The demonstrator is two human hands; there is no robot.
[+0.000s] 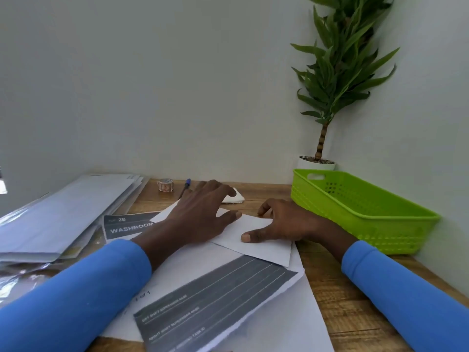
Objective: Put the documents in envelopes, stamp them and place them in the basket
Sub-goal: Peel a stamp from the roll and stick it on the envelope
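Pale walls corner a wooden desk (342, 301), where a person's left hand (203, 217) presses straight, spread fingers (229, 216) on a folded white paper sheet (269, 246) at centre frame. The right hand (289, 222) pins it by the thumb; whether its bent fingers pinch the far edge cannot be told. Light, limp and easily creased, the sheet looks best lifted by an edge. A lime-green perforated plastic basket (365, 199) stands near at right, grey-printed documents (210, 308) crowd the foreground, and a stack of long pale envelopes (66, 212) fills the left.
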